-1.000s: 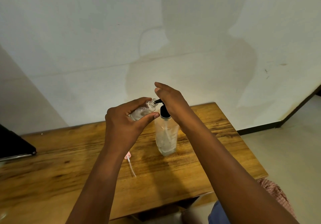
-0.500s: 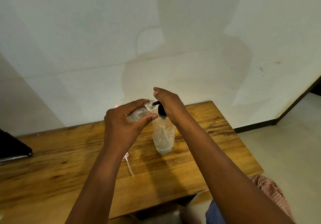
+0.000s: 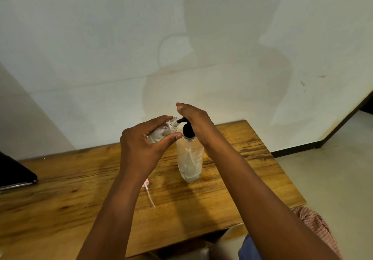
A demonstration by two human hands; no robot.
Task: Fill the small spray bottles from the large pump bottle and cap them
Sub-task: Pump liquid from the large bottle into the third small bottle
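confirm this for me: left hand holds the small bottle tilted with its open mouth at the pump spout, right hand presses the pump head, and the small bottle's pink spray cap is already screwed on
Not quite. The small bottle is uncapped: its pink spray cap lies on the table, as the head view shows. The rest holds: the left hand holds it tilted at the spout, and the right hand presses the pump bottle.
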